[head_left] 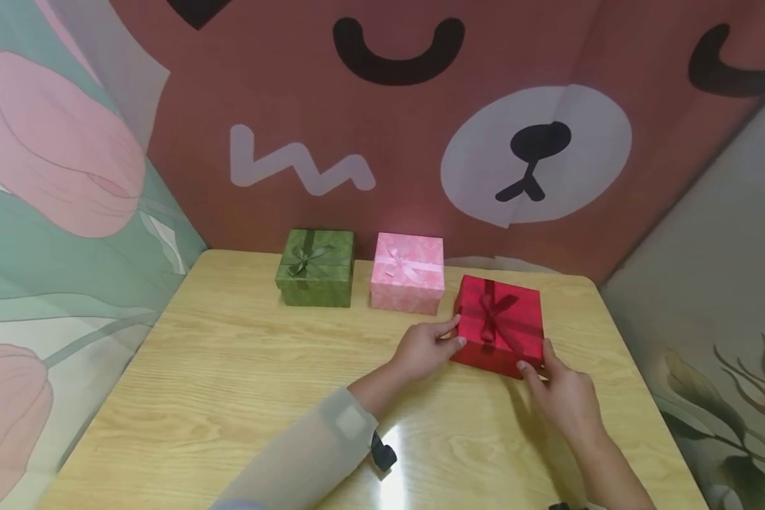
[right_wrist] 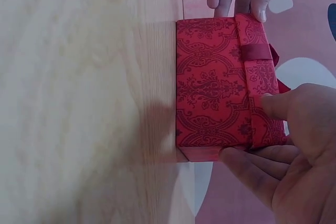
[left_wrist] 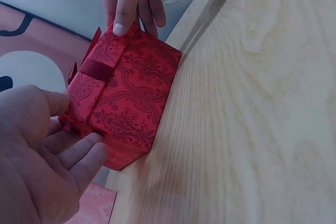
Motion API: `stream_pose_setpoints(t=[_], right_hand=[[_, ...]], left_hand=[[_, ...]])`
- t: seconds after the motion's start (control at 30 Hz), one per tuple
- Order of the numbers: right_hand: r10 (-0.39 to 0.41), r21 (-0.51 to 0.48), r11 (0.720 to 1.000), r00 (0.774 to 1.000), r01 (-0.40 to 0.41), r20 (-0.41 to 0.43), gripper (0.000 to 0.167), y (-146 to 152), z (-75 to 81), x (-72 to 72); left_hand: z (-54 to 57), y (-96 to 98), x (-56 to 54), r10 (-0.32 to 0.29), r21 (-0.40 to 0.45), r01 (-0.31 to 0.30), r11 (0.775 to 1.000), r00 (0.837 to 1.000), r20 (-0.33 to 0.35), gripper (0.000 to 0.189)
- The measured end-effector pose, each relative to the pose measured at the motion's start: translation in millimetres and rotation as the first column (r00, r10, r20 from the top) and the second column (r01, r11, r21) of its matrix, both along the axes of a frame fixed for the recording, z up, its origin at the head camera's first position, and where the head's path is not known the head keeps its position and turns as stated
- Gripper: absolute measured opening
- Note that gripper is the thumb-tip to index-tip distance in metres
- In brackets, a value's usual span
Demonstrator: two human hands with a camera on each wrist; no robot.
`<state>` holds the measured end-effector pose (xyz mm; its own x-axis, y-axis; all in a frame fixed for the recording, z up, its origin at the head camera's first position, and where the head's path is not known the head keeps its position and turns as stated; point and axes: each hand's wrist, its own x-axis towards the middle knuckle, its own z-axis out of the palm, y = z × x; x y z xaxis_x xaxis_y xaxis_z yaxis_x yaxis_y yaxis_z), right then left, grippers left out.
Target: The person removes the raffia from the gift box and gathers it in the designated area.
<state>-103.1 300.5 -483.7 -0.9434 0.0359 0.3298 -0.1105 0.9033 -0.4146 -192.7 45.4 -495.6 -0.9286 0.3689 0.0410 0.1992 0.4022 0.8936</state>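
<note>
A red gift box (head_left: 526, 306) with a patterned cover and a dark red ribbon bow on its lid sits on the table, turned slightly askew. My left hand (head_left: 423, 350) holds its left side, thumb toward the front corner. On the opposite side my right hand (head_left: 569, 402) grips the front right corner, with the thumb (right_wrist: 274, 105) on the lid's front edge and the fingers along the side. The left wrist view shows the box's front face (left_wrist: 137, 90), its lower edge against the tabletop.
Left of the red box stands a pink gift box (head_left: 404, 294) with a pale bow, and farther left a green one (head_left: 319, 287) with a green bow. All are toward the back of the wooden table (head_left: 242, 382), before a wall (head_left: 280, 106) with a cartoon bear face.
</note>
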Motion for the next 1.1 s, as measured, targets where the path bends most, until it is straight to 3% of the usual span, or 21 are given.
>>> stream_pose_setpoints(t=[0.33, 0.7, 0.97, 1.1], right_hand=[[-0.025, -0.001, 1.0, 0.999, 0.025, 0.045, 0.069, -11, 1.8, 15.1], [0.015, 0.011, 1.0, 0.996, -0.014, -0.088, 0.057, -20, -4.7, 26.6], [0.032, -0.044, 0.998, 0.996, -0.036, -0.088, 0.056, -31, -5.0, 31.3], [0.036, -0.043, 0.998, 0.997, -0.039, -0.071, 0.057, -34, -3.5, 34.1]], left_hand=[[-1.5, -15.2, 13.7, -0.015, 0.011, 0.015, 1.0, 0.999, 0.029, 0.048], [0.8, -35.1, 28.2, -0.019, 0.002, 0.019, 1.0, 0.999, 0.029, 0.047], [-0.1, -53.3, 37.7, -0.024, 0.022, 0.023, 0.999, 0.999, 0.047, 0.048], [2.6, -57.7, 41.4, -0.044, 0.068, 0.038, 0.997, 0.995, 0.088, 0.049]])
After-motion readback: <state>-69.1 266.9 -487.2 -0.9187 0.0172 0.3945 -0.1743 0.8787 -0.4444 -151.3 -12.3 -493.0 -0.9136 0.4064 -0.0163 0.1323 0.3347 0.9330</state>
